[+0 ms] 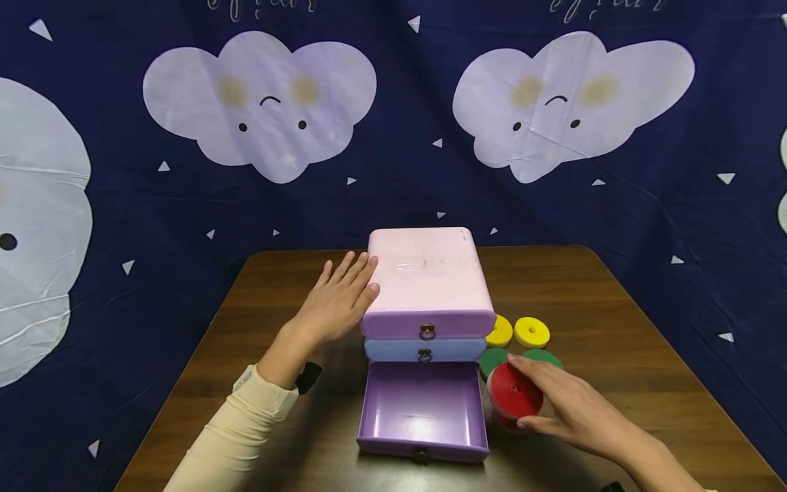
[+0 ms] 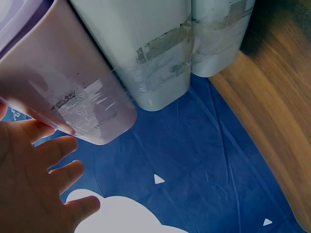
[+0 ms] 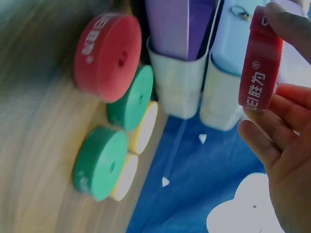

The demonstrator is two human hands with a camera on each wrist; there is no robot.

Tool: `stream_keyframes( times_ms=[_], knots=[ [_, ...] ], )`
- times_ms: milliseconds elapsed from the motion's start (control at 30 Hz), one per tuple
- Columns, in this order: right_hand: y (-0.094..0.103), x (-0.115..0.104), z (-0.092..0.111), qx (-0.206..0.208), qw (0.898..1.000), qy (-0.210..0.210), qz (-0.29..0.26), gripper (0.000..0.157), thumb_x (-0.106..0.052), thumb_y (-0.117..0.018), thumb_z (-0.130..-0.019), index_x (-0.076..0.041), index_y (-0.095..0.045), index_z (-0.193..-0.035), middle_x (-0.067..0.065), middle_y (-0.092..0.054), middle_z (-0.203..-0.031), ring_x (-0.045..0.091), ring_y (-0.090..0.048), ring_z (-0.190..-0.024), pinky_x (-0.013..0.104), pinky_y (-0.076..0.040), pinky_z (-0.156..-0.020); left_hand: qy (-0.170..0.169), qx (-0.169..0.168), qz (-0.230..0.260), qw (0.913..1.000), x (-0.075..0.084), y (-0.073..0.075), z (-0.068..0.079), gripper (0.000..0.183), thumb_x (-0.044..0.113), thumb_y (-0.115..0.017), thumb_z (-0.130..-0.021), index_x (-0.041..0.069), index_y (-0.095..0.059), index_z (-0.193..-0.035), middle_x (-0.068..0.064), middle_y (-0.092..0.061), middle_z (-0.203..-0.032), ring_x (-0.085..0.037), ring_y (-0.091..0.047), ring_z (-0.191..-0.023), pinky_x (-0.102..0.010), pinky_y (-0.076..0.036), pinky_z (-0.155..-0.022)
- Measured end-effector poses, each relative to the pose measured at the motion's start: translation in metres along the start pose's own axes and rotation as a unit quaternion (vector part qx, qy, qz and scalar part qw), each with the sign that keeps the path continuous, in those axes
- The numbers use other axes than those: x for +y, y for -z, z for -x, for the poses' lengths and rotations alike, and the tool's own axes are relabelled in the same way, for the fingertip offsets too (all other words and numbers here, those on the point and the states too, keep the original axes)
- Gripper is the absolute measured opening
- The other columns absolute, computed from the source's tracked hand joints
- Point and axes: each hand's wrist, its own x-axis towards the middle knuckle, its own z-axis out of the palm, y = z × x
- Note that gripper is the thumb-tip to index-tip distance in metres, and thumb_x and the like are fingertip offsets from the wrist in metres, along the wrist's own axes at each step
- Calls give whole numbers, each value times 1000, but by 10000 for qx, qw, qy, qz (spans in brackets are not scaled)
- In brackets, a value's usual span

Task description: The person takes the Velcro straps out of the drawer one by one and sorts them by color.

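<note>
A three-tier drawer box point(image 1: 424, 280) with a pink top stands mid-table. Its lowest purple drawer point(image 1: 421, 410) is pulled out, while the purple and blue fronts above sit closed. My left hand point(image 1: 338, 297) rests at the left edge of the pink top, fingers spread and straight; the left wrist view shows its fingertips point(image 2: 65, 145) along the box's edge. Beside the open drawer, my right hand point(image 1: 572, 403) pinches a red tape roll point(image 3: 262, 60) with white lettering between thumb and fingers. A second red tape roll point(image 3: 107, 56) lies on the table below it.
Right of the box lie two green rolls point(image 3: 99, 162) and two yellow rolls point(image 1: 531, 333) on the wooden table point(image 1: 621, 355). A dark blue cloth point(image 1: 393, 191) with clouds hangs behind the table. Small ring pulls point(image 1: 427, 332) stick out from the drawer fronts.
</note>
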Motion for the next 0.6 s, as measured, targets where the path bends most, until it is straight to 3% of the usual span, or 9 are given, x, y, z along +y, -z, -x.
stream_keyframes(
  times_ms=[100, 267, 467, 600],
  knots=[
    [0, 7, 10, 274, 9995, -72, 162, 88, -44, -84, -65, -7, -49, -136, 3, -63, -123, 10, -60, -101, 1, -37, -91, 0, 7, 26, 10000, 0, -1, 0, 58, 49, -15, -102, 22, -10, -153, 0, -9, -160, -20, 1, -149, -52, -2, -120],
    [0, 17, 29, 482, 9971, -427, 399, 90, -39, -87, -59, -7, -51, -134, 3, -66, -112, 9, -60, -92, 1, -39, -82, -7, 28, 52, 10000, 0, -1, 1, 58, 49, -15, -102, 22, -11, -153, 0, -9, -160, -21, 0, -150, -52, -2, -120],
    [-4, 29, 47, 589, 9925, -749, 769, 91, -35, -89, -53, -3, -54, -131, 10, -65, -117, 13, -59, -97, 0, -38, -83, -15, 51, 46, 10000, -1, -1, 0, 58, 49, -15, -102, 22, -11, -153, 0, -10, -160, -21, 0, -150, -52, -2, -120],
    [-10, 35, 59, 460, 9893, -993, 964, 90, -36, -90, -52, 0, -54, -128, 13, -65, -115, 20, -62, -95, 15, -50, -75, -37, 60, 46, 10000, -1, -1, 0, 58, 49, -15, -102, 22, -11, -153, 0, -10, -160, -22, -2, -150, -52, -2, -120]
  ],
)
